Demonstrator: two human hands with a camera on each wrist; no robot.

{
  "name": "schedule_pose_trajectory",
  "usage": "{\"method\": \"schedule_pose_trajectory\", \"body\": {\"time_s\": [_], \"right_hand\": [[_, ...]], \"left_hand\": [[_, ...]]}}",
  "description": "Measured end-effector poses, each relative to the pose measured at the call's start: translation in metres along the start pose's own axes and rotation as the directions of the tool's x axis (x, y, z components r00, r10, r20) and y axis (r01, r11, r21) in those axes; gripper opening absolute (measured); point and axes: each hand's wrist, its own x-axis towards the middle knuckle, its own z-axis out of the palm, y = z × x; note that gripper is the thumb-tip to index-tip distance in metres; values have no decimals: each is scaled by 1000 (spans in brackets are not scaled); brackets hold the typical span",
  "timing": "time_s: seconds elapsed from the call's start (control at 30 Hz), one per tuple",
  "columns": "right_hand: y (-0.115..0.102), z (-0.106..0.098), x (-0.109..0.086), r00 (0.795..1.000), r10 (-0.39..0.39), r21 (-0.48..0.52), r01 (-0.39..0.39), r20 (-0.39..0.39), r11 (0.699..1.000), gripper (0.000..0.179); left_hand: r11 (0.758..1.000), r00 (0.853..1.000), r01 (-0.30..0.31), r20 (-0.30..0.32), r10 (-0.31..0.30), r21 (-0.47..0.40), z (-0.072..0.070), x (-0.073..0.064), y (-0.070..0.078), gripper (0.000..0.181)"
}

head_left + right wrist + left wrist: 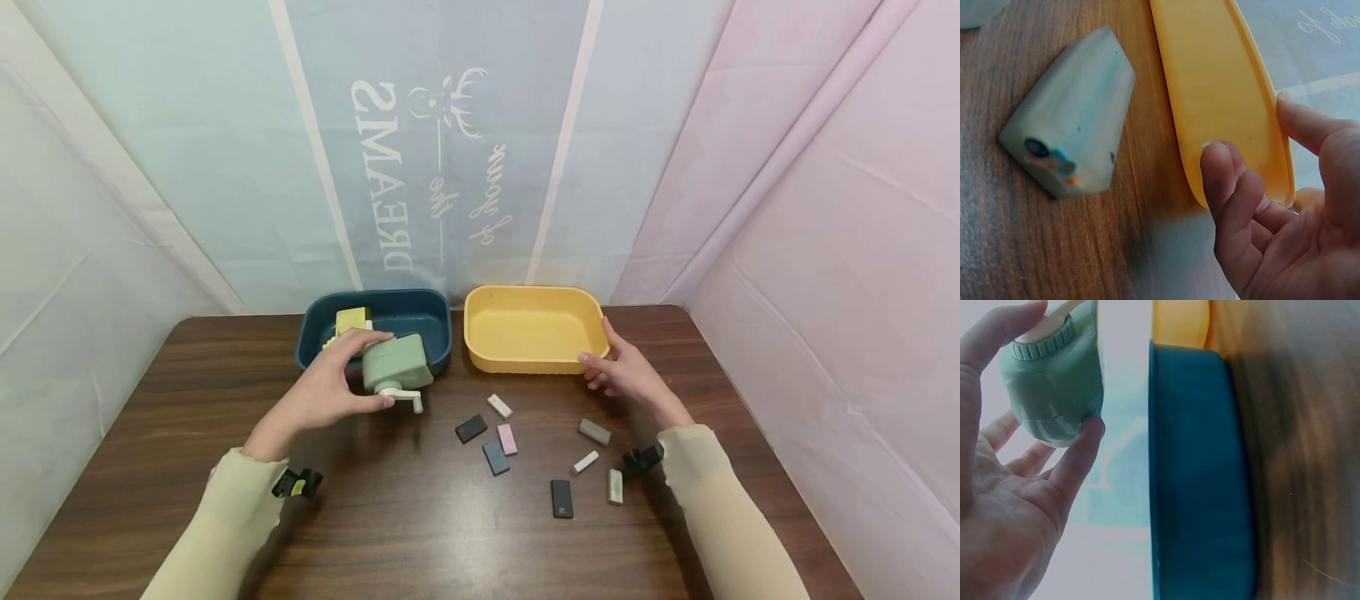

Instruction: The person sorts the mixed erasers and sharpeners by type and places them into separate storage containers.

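Observation:
My left hand (322, 385) grips a sage-green hand-crank pencil sharpener (396, 364), holding it over the front of the dark blue bin (307, 327). The thumb lies by the sharpener's white crank (401, 394), with the fingers on its far side. In the left wrist view, the sharpener (1054, 387) is raised beside the blue bin (1200, 469). My right hand (626, 373) holds the right end of the yellow bin (534, 365). In the right wrist view, the thumb overlaps the bin's near side, while a finger touches its far rim (1254, 44).
A yellow object (351, 319) lies in the blue bin's left part. Several small blocks lie scattered on the brown table (420, 533), among them a pink block (507, 439), a black block (561, 498) and a grey block (595, 431). A printed cloth (465, 50) hangs behind the bins.

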Motion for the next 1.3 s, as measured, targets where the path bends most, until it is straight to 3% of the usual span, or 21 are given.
{"method": "schedule_pose_trajectory", "body": {"time_s": [0.43, 0.57, 0.93, 1.3], "right_hand": [[-7, -2, -1, 1000, -1, 4, 1, 19, 1000, 96], [-9, -2, 0, 999, 15, 31, -16, 35, 999, 93], [-7, -1, -3, 1000, 0, -1, 0, 12, 1000, 96], [-7, -1, -4, 1000, -4, 10, 3, 21, 1000, 93]], "left_hand": [[1000, 999, 22, -44, -23, -19, -11, 34, -6, 77], [996, 997, 66, -42, -69, -61, -14, 49, -6, 77], [977, 977, 209, 48, -208, -35, -23, 81, -18, 81], [939, 946, 316, 127, -300, -136, -20, 99, -45, 84]]}}
